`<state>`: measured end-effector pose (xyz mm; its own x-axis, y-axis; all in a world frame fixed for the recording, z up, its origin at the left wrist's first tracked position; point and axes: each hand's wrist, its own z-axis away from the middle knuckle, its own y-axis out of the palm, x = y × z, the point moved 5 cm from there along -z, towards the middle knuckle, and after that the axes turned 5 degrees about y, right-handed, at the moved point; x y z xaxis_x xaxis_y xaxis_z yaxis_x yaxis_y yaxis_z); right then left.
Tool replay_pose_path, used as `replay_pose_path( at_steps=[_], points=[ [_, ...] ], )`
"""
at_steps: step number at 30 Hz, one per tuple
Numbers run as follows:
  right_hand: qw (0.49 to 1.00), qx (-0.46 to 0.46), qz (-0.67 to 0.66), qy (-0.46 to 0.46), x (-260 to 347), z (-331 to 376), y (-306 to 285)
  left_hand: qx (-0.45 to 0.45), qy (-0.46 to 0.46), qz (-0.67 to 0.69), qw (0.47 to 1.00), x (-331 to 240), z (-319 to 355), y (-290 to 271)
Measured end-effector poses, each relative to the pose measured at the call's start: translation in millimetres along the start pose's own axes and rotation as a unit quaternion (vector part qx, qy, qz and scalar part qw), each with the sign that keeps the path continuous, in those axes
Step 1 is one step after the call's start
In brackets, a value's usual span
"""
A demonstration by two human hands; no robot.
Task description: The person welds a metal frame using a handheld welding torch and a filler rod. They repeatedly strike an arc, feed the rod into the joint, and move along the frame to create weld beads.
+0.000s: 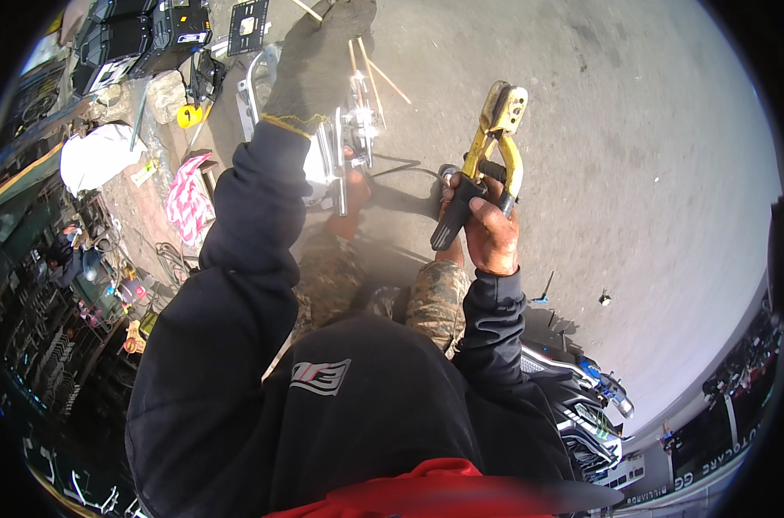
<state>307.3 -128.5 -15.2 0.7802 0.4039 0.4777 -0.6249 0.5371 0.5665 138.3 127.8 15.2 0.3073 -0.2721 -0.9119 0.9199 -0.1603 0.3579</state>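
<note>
The person stands over a bare concrete floor [633,155], looking straight down past a dark hooded top and camouflage trousers. The right hand [487,229] is closed in a full fist around the black grip of a yellow welding electrode holder [495,142], which it carries upright with the clamp end pointing away from the body and well clear of the clothing (no rod is seen in its clamp, as far as the picture tells). A dark cable [405,166] curves on the floor near the holder's lower end, though whether it joins the holder cannot be made out. The left hand [318,65], in a dark grey work glove with a yellow cuff edge, reaches forward and rests on or just above a shiny chrome metal frame [344,142] standing on the floor just ahead of the feet; its fingers are turned away, so how far they are curled, and whether they actually grip the frame, cannot be told. Thin rods [370,65] lie on the concrete just beyond the frame, within easy reach of either hand. Off to the left, black tool cases [146,34] and a red-and-white striped cloth [187,198] sit among workshop clutter.
</note>
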Motion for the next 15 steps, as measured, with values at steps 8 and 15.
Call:
replay_pose_path(
  at_steps=[8, 15],
  points=[
    [0.993, 0.068, -0.093, -0.006, -19, 7, 2, -0.049, -0.015, -0.094, 0.994, -2, 18, 27],
    [0.99, 0.093, -0.101, -0.04, -25, 9, 12, -0.046, 0.077, -0.275, 0.957, -34, 39, 53]
  ],
)
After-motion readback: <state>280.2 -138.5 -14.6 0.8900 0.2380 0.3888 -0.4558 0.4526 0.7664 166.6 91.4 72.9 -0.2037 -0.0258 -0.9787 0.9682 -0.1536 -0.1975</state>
